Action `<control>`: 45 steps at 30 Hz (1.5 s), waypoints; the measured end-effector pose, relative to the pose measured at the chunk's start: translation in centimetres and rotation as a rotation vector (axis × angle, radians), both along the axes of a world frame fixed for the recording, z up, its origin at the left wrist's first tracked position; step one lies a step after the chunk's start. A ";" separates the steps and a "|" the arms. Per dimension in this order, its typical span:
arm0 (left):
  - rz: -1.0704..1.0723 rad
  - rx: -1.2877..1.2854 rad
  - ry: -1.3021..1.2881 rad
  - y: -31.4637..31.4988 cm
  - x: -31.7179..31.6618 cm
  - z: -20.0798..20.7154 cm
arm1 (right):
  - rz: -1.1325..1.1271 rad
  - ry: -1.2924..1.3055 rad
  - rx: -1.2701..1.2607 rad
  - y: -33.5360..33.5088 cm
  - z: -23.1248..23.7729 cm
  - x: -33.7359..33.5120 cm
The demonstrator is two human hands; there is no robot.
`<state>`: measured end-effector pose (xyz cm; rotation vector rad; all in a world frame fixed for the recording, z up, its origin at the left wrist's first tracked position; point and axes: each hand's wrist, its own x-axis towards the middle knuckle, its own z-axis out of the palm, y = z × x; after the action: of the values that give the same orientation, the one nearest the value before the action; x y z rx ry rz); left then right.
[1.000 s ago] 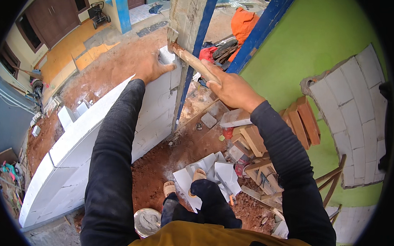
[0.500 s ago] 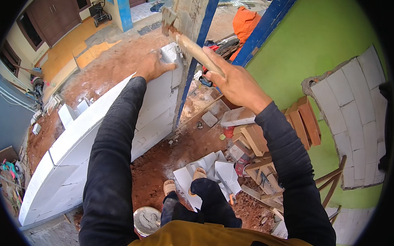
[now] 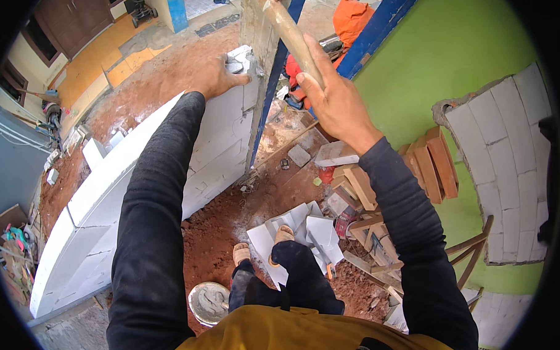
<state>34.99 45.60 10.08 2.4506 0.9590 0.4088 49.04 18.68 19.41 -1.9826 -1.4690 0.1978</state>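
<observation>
A low wall of white lightweight blocks (image 3: 216,145) runs from the left up to a concrete post (image 3: 257,32). My left hand (image 3: 217,79) grips the top of the wall's end block, thumb on the near face. Beside its fingers, the block's top (image 3: 239,57) is broken, with loose white chunks on it. My right hand (image 3: 338,106) is closed around the wooden handle of a hammer (image 3: 294,40), raised in front of the post. The hammer's head is cut off by the upper edge of the view.
White blocks and offcuts (image 3: 262,242) lie around my feet on red soil. A bucket of grey mortar (image 3: 209,303) stands by my leg. Bricks and timber pieces (image 3: 363,187) are heaped at right, before a green wall (image 3: 413,75). A blue frame (image 3: 377,39) leans behind.
My right hand has moved the hammer up, and its head has left the view. The block top by my left hand, smoother before, is now broken into chunks. My left hand keeps its hold.
</observation>
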 end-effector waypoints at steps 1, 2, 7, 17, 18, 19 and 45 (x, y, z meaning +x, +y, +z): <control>-0.003 -0.006 -0.002 0.0 0.0 0.0 | 0.047 -0.071 -0.084 0.0 -0.1 0.0; -0.003 -0.009 -0.006 0.0 -0.1 -0.1 | 0.044 -0.116 -0.187 0.0 -0.1 0.0; -0.058 -0.019 0.023 -0.3 -0.2 0.1 | 0.098 -0.155 -0.340 -0.1 0.6 0.6; -0.024 0.041 0.083 -0.5 -0.4 0.3 | 0.097 -0.204 -0.400 -0.3 -0.2 -0.3; -0.007 0.039 0.074 -0.4 -0.5 0.2 | 0.084 -0.211 -0.381 -0.3 -0.2 -0.1; -0.018 0.033 0.065 -0.4 -0.4 0.0 | 0.072 -0.205 -0.324 -0.2 -0.1 0.1; 0.010 -0.006 0.027 0.8 0.3 -2.8 | 0.036 -0.133 -0.178 1.7 -0.7 0.3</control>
<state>35.29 46.38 7.32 2.4530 0.9829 0.3772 49.34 20.40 18.69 -2.1473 -1.6207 0.2221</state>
